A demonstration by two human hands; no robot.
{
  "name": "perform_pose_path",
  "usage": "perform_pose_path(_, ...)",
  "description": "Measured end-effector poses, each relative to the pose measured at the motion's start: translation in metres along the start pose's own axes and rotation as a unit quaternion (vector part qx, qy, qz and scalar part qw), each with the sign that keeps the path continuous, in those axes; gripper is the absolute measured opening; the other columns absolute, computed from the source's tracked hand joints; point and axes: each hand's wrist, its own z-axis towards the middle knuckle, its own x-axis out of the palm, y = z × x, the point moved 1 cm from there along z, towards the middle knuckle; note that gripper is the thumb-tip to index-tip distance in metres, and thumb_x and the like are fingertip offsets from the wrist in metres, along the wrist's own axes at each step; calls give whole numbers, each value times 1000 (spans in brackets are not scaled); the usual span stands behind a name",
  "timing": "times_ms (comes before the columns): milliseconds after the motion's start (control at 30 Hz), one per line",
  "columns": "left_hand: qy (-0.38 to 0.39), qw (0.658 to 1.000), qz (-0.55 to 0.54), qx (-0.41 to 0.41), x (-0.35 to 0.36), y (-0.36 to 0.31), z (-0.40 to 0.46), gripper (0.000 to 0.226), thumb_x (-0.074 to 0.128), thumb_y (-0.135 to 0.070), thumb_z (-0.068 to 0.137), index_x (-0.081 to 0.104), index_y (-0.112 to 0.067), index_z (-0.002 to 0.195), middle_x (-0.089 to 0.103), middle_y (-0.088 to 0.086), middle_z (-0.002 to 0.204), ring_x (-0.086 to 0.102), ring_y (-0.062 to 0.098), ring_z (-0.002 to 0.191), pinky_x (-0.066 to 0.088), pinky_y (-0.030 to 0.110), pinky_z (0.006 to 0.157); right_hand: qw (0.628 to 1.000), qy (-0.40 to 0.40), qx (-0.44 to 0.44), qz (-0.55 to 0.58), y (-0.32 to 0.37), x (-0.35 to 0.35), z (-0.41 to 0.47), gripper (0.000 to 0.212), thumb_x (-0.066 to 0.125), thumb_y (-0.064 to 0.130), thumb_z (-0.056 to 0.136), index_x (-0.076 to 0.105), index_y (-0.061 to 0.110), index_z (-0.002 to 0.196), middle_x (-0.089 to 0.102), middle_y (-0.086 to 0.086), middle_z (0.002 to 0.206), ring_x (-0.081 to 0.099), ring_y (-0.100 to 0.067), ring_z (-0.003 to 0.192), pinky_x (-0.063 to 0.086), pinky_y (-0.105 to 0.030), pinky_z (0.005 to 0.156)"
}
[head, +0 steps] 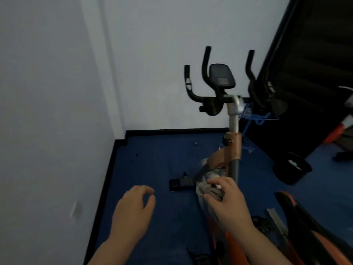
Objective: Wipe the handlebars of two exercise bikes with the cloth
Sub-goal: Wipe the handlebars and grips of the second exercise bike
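An orange exercise bike [234, 148] stands in front of me on blue floor. Its black handlebars [205, 69] rise at the top, with a small console [221, 75] between them. My right hand [228, 201] grips a bunched grey cloth [205, 188] low in front of the bike's frame, well below the handlebars. My left hand [133, 209] hovers to the left over the floor, fingers loosely curled, holding nothing. A second bike's handlebar is not clearly in view.
White walls close the left and back. A dark door or cabinet [315, 64] stands at right, with a black bin [292, 168] on the floor beside it. A blue rack [257, 117] sits behind the bike. The bike's black and orange saddle [298, 213] is at lower right.
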Motion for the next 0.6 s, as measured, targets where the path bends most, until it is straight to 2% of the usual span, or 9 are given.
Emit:
perform_pose_path(133,53,998,-18,33,22,-11,35,16,50,-32,91,59,-33,105,56,-21,105,53,0,99,46,30,92,999,-48,24,-3,-14,-5,23,26,72,22,80,62,29,103,50,16,107,51,7,94,39,-5,73)
perform_pose_path(233,72,996,-10,49,32,-12,71,18,49,-33,92,59,-33,107,55,-21,108,52,0,100,45,30,92,996,-82,29,6,-23,0,51,24,73,21,78,64,28,100,53,16,105,52,9,95,38,-1,73)
perform_pose_path(400,77,994,9,82,54,-26,155,18,49,-32,92,59,-33,107,56,-20,110,51,-1,101,45,28,91,994,-100,19,35,-41,8,117,20,73,22,80,67,26,98,56,16,104,50,13,97,37,2,76)
perform_pose_path(500,85,991,10,106,67,-51,212,20,49,-31,92,59,-32,109,56,-19,113,52,1,104,44,29,94,993,-108,26,50,-51,-6,168,19,72,22,80,68,27,98,57,14,104,52,11,96,38,1,77)
perform_pose_path(600,66,989,-26,127,77,-82,265,19,51,-27,92,60,-30,109,57,-19,110,52,1,105,43,24,91,988,-145,4,56,-49,-29,227,21,73,14,79,67,28,94,57,13,103,54,6,96,39,-2,78)
